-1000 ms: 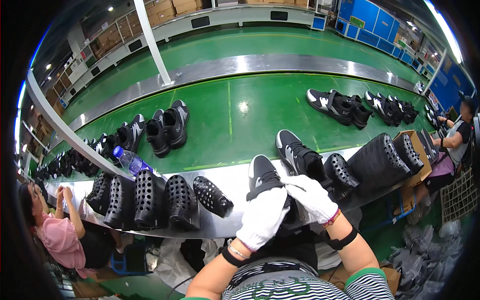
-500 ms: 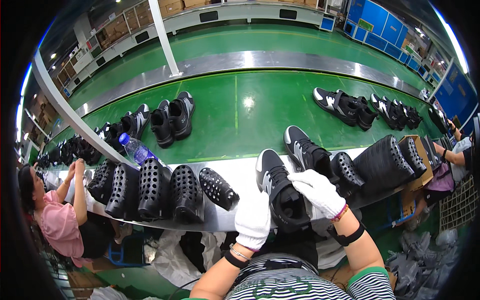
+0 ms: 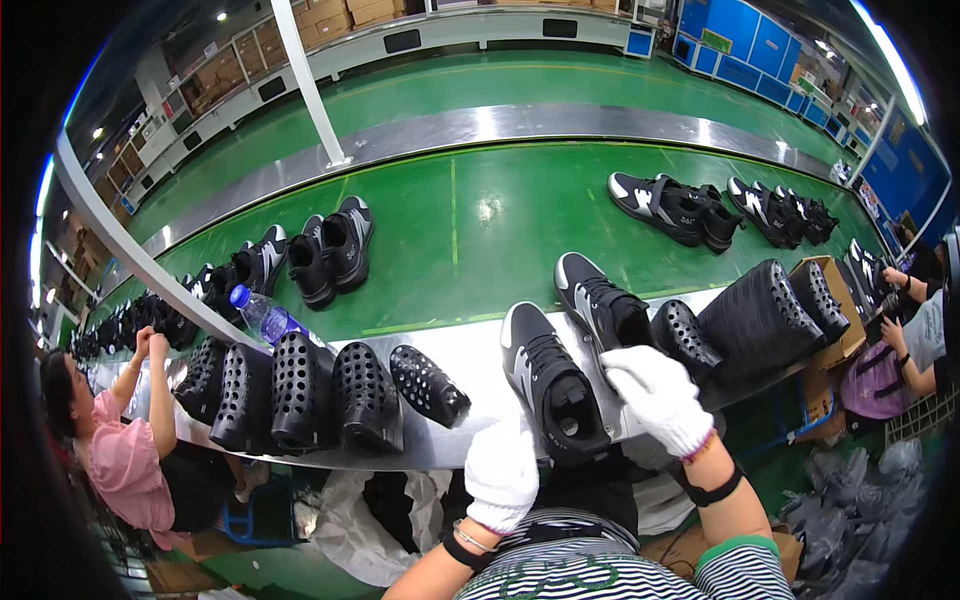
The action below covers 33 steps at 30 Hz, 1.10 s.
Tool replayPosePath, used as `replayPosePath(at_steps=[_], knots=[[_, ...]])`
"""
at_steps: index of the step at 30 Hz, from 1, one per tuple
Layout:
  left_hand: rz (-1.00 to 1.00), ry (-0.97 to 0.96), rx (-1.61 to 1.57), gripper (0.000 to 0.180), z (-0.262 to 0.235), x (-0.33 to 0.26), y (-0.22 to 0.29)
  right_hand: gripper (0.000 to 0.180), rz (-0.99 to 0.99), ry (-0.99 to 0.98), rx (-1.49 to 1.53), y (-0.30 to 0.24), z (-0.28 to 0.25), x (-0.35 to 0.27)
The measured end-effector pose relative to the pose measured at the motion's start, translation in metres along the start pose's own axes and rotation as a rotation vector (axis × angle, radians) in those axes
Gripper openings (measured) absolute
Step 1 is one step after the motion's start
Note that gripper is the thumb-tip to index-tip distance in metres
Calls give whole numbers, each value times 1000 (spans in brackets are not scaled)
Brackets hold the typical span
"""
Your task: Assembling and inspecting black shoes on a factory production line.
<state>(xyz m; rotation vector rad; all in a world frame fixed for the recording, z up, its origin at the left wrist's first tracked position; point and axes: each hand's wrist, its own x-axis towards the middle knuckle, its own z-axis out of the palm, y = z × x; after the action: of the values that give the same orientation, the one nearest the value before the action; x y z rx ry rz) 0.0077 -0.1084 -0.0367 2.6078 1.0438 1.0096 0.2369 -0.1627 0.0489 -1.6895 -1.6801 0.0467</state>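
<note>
A black sneaker with a white sole stands on the steel ledge right in front of me, toe pointing away. My right hand, in a white glove, rests against the right side of its heel with the fingers stretched out. My left hand, also gloved, hangs just below the ledge, apart from the shoe, its fingers curled under with nothing in them. A second matching sneaker stands just behind and to the right.
Several black perforated shoe forms and a blue water bottle line the ledge at left. Sneaker pairs ride the green belt. More black forms fill a cardboard box. A person in pink works at left, another at right.
Both hands held the sneaker over the ledge's edge; it now stands on the ledge. My left hand has dropped back toward me, and my right has slid off to the heel's side.
</note>
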Motion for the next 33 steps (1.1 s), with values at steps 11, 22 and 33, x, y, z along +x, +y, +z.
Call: replayPosePath(at_steps=[11, 22, 33], knots=[[-304, -368, -363, 63, 47, 87, 19, 73, 250, -631, -141, -7, -47, 6], [-236, -33, -448, 50, 51, 10, -30, 42, -65, -595, -397, 13, 61, 131], [-10, -157, -114, 32, 35, -4, -57, 31, 215, -342, -458, 98, 74, 283]])
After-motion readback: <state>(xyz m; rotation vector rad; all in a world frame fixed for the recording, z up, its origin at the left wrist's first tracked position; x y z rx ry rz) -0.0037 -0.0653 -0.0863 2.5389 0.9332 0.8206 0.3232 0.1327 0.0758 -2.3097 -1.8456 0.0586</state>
